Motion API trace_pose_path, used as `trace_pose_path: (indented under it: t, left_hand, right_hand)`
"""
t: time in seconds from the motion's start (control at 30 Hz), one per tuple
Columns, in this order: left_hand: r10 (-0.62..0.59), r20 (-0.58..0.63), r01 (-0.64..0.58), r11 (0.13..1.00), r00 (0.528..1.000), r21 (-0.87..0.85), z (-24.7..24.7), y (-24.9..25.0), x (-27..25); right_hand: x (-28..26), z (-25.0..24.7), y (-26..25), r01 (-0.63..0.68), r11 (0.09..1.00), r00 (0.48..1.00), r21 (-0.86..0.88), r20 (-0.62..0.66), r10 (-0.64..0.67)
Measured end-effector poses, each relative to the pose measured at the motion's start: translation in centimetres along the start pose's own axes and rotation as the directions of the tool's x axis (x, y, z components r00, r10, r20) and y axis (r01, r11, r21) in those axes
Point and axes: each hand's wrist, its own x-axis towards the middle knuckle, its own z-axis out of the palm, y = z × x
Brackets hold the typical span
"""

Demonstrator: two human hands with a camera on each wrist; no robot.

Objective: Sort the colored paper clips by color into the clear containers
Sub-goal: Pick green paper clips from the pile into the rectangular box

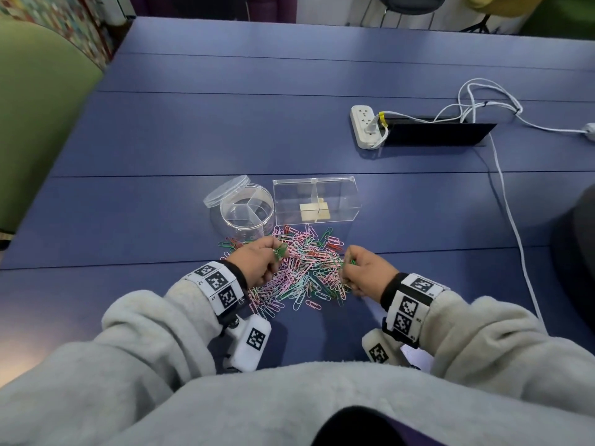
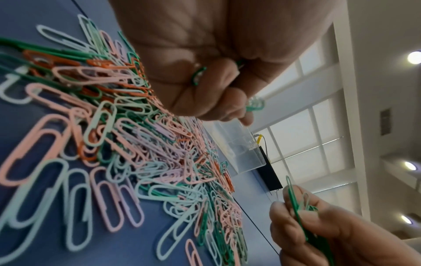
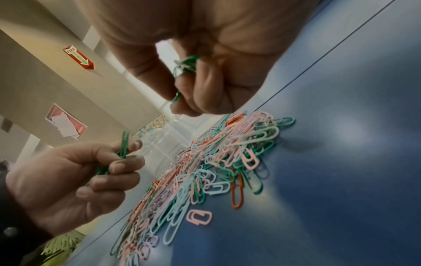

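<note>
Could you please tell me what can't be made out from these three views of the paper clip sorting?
- How many green clips the left hand holds: curled fingers hide most in every view.
- The right hand and its green bundle: likewise, count hidden.
- Round container: out of view in the left wrist view, washed out by glare in the right wrist view.
- Pile: lower clips buried; the tan label in the rectangular box is too small to read.

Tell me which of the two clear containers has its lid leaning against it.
The round clear container, left of the rectangular clear box. A round clear lid is propped against its left rim; inside it splits into three wedges, while the box has one divider.
</note>
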Motion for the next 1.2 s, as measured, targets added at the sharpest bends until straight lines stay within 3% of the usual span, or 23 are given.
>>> trace_pose_path:
  t: [0.27, 0.43, 0.57, 0.67, 0.73, 0.87, 1.1, 1.2]
  left_hand:
    - [-0.041, 0.094, 0.052, 0.991, 0.995, -0.121, 0.1, 0.1, -0.2]
    - [-0.003, 0.049, 0.002, 1.0, 0.999, 0.016, 0.0, -0.1, 0.0]
    - [0.038, 0.089, -0.046, 0.995, 0.995, 0.086, 0.3, -0.2, 0.0]
    - [0.054, 0.098, -0.067, 0.989, 0.994, 0.133, 0.7, -0.1, 0.0]
    - [0.045, 0.105, -0.069, 0.971, 0.993, 0.231, 1.1, 0.4, -0.1]
    - [0.131, 0.147, -0.193, 0.793, 0.98, 0.578, 2.1, 1.0, -0.7]
    - [0.139, 0.297, -0.327, 0.473, 0.945, 0.818, 3.8, 0.5, 0.0]
    - [0.113, 0.322, -0.341, 0.353, 0.94, 0.871, 4.2, 0.7, 0.1]
  right_hand:
    - [-0.4, -0.2, -0.1, 0.029, 0.987, 0.998, 0.156, 0.046, -0.037]
    - [-0.4, -0.9, -0.5, 0.006, 0.956, 0.997, 0.292, 0.07, -0.028]
    - [-0.4, -1.4, 0.0, -0.004, 0.906, 0.995, 0.424, 0.094, -0.039]
    - [-0.4, -1.6, 0.3, -0.016, 0.92, 0.991, 0.391, 0.13, -0.039]
    - [-0.4, -1.4, 0.3, -0.013, 0.964, 0.994, 0.267, 0.109, -0.017]
    - [-0.1, -0.9, 0.5, 0.018, 0.999, 1.0, -0.029, 0.001, -0.018]
    - [-0.6, 0.0, 1.0, 0.05, 0.982, 0.999, -0.183, 0.02, -0.047]
    - [-0.6, 0.0, 1.1, 0.08, 0.909, 0.997, -0.409, 0.047, -0.067]
